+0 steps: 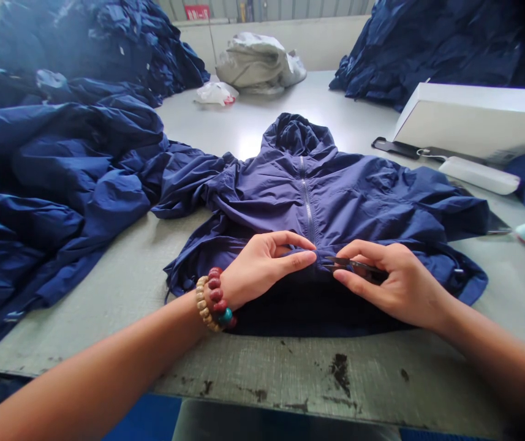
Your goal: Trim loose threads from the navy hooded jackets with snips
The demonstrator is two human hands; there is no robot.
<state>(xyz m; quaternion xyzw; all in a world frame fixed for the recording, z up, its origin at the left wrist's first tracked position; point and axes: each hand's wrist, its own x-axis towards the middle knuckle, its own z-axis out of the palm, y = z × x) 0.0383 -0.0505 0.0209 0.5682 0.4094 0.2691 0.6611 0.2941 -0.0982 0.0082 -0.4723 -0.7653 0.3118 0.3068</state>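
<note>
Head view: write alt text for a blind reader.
The right hand holds small thread snips at the hem of a navy hooded zip jacket on a grey table; the left hand, with a beaded bracelet, pinches the fabric.

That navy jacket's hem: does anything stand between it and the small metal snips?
Nothing visible does. The tips of the small metal snips, held in the right hand, reach the gathered hem of the navy jacket, right beside the left hand pinching the fabric.

Two bare hands (326, 272), one navy hooded jacket (308, 196), one pair of small metal snips (354, 264), one beaded bracelet (214, 300), two large heaps of navy garments (60, 159), one white box (473, 119)
</note>
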